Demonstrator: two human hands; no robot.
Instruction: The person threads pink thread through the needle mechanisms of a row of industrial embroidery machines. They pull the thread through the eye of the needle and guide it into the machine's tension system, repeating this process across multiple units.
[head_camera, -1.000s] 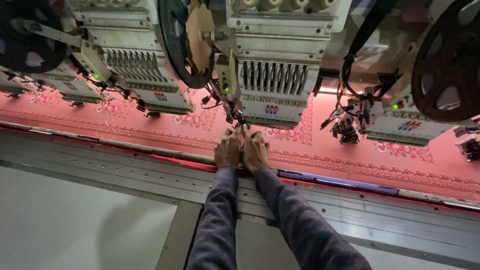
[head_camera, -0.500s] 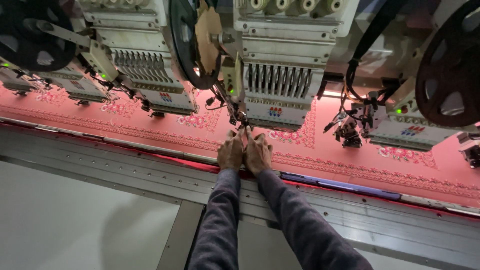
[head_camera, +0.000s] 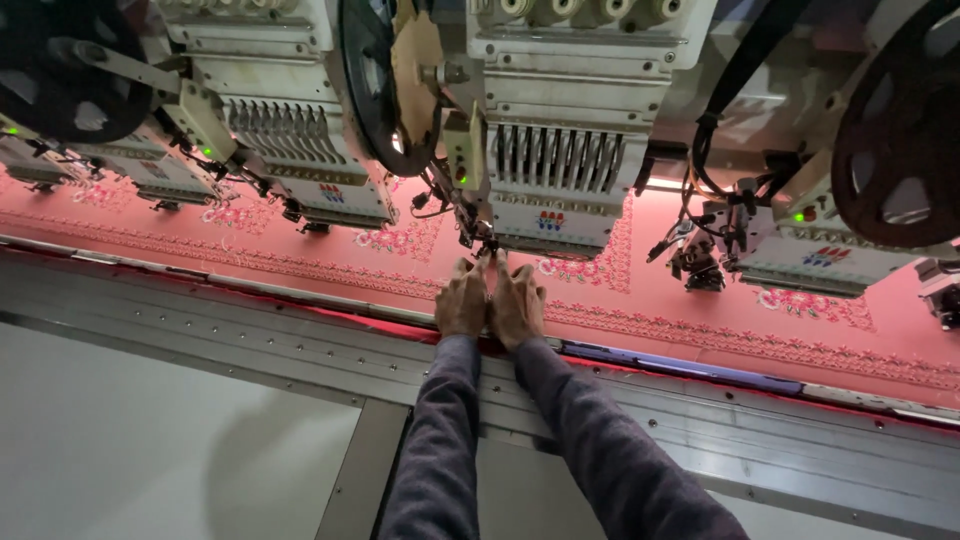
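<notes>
A: Pink fabric (head_camera: 700, 300) lay stretched flat under the row of embroidery heads, just beyond the metal frame rail (head_camera: 250, 330). Middle embroidery head (head_camera: 560, 150) sat right above both hands.

B: Hands?

A: Left hand (head_camera: 462, 300) and right hand (head_camera: 518, 305) were side by side, touching, on the fabric below that head. Fingertips reached up to the needle area (head_camera: 487, 245). Fingers looked drawn together as if pinching something fine; couldn't tell what, too small.

B: Risk?

A: Likely a needle strike if that head ran with fingers under it. A sleeve (head_camera: 440, 440) could also drag the fabric and shift the floral stitching (head_camera: 400, 240).
</notes>
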